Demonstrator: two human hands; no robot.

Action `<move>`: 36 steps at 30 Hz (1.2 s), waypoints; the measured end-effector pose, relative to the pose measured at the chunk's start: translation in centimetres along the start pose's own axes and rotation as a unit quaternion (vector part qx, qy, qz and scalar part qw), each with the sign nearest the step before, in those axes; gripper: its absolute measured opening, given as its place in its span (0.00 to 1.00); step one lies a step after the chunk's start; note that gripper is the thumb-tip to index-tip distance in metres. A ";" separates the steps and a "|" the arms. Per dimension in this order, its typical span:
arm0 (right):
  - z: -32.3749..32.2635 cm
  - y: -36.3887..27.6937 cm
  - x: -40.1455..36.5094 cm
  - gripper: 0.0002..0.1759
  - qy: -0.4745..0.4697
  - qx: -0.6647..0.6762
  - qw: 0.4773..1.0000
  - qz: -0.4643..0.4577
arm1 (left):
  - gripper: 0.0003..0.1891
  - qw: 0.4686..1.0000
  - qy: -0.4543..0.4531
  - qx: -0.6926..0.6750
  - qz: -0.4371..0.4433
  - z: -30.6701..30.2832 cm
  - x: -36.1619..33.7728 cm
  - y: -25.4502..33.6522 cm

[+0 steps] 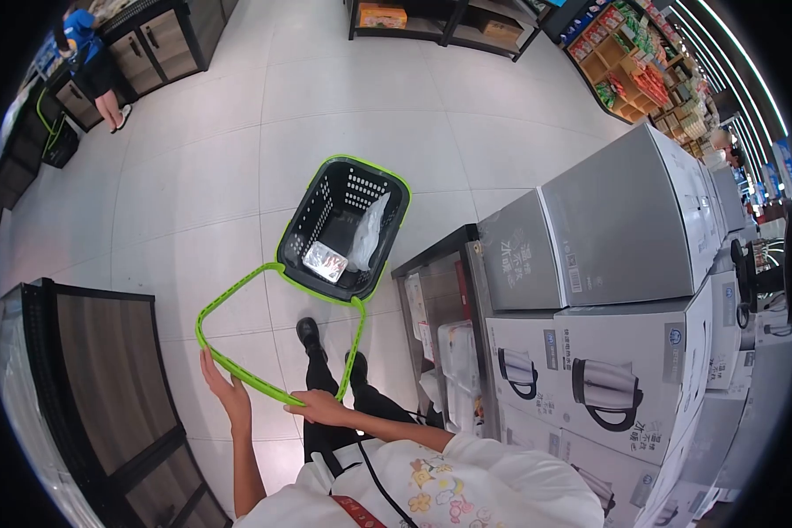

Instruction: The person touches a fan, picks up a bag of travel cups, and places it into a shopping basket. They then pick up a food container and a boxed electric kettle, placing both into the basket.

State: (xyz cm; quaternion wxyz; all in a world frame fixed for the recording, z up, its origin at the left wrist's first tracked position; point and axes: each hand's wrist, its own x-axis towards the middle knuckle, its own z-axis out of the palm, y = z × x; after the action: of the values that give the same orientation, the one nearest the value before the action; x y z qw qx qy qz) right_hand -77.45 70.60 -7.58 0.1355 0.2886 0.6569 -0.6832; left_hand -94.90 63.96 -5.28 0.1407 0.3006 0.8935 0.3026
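A black shopping basket with a lime-green rim is in front of my feet, its long green handle reaching back toward me. My right hand is closed around the near bar of that handle. At the handle's left corner, my left hand has its fingers stretched out against the green bar, thumb apart. Inside the basket are a small clear-wrapped pack and a whitish plastic bag. Whether the basket rests fully on the floor is hard to tell.
Stacked kettle boxes and larger grey cartons rise at my right beside a low shelf. A wood-panelled cabinet stands at my left. Farther off are a person in blue, another basket and stocked shelves.
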 end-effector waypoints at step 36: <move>-7.5 -15.9 29.8 0.16 0.206 0.227 0.950 -0.053 | 0.46 0.983 -0.117 -0.080 0.119 2.8 35.0 3.8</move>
State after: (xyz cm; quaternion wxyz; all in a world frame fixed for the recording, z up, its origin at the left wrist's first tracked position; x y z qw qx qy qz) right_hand -108.56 85.28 -11.44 -0.1083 0.4104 0.5121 -0.7467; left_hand -119.24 89.40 -7.48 0.2312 0.4256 0.8017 0.3503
